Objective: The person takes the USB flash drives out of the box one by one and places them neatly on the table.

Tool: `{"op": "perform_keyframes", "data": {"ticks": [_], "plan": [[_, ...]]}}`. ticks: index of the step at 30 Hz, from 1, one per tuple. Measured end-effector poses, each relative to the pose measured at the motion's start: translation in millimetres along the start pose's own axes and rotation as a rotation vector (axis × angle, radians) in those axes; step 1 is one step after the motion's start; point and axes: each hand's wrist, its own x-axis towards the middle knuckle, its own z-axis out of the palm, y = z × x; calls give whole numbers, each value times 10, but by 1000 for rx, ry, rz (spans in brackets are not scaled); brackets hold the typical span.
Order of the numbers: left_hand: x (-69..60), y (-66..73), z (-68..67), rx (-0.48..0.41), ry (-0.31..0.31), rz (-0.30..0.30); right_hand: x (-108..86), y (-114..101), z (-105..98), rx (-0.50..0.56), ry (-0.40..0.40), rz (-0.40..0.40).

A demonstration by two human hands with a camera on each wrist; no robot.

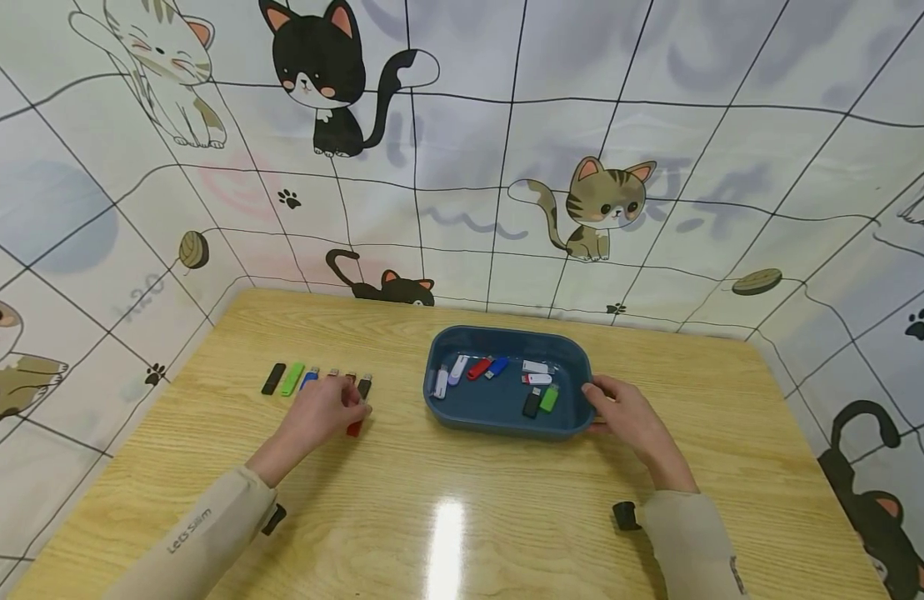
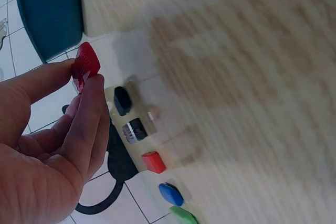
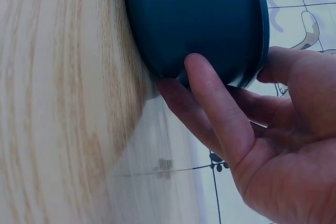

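In the head view my left hand (image 1: 321,415) is over the left part of the table. Between thumb and fingertips it pinches a red USB flash drive (image 2: 87,61), close to the right end of a row of several drives. In that row lie a black drive (image 1: 273,379), a green one (image 1: 292,379), a blue one (image 1: 309,378) and another black one (image 1: 365,387); the hand partly covers the middle ones. My right hand (image 1: 631,417) grips the right end of a dark blue tray (image 1: 469,420), thumb at the rim and fingers against the outer wall.
Several more flash drives lie in the tray, among them a red one (image 1: 479,368), a blue one (image 1: 496,367), a black one (image 1: 532,403) and a green one (image 1: 549,398). Behind the wooden table (image 1: 402,517) stands a cat-patterned wall covering (image 1: 462,150).
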Motion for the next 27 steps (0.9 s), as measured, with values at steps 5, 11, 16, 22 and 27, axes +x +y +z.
{"op": "perform_keyframes", "data": {"ticks": [5,11,16,22,27], "plan": [[13,-65,27,11,-7,-18,1,7,-5,1,1,2],[30,-115,40,63,-26,-34,1,0,-5,11,3,9],[17,-142,67,93,-36,-41,0,-7,2,10,3,18],[34,-160,90,101,-41,-45,0,11,6,23,3,14],[42,-155,100,106,-49,-48,3,16,2,23,1,18]]}}
